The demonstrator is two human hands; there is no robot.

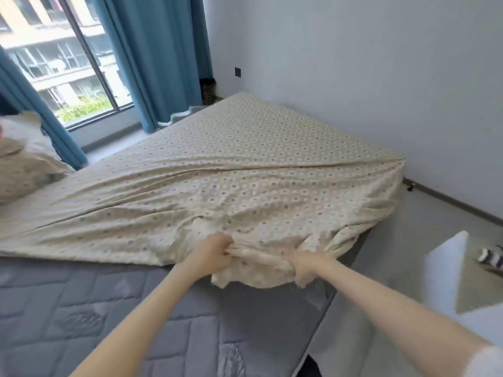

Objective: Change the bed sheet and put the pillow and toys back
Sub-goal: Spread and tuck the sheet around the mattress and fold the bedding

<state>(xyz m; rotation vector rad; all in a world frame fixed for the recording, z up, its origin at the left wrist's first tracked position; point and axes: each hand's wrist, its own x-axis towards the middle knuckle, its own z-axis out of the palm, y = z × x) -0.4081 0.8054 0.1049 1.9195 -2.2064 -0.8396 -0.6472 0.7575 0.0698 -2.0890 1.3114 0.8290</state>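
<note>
The left grip (215,250) and the right grip (304,269) are both clenched on the near edge of the cream cotton bed sheet with small blue-and-white dots (245,159). Their fingers are curled into a bunched roll of cloth that runs from one grip to the other. The two grips lie close together, the right one a little nearer the person and just at the side edge of the bed. Beyond the grips the sheet spreads over the far part of the bed, smooth toward the far corner and creased into long folds that fan out from the gathered cloth. Well beyond and to the right of the right grip, the sheet hangs over the mattress corner. On the near side of the grips, under both forearms, lies the bare grey quilted mattress (81,308), and the sheet's loose edge runs across it to the left of the left grip. Far to the left of the left grip, a rumpled pillow in cream patterned cloth (24,164) rests on the bed. Beyond it hang blue pleated curtains (158,55) beside a large window (54,50). To the right of the right grip, off the bed, is the pale grey floor (402,240). On it are a white angular object (449,270) and, farther right, a black-and-white striped item (491,261) too cut off to identify. A plain white wall (353,63) stands beyond the bed.
</note>
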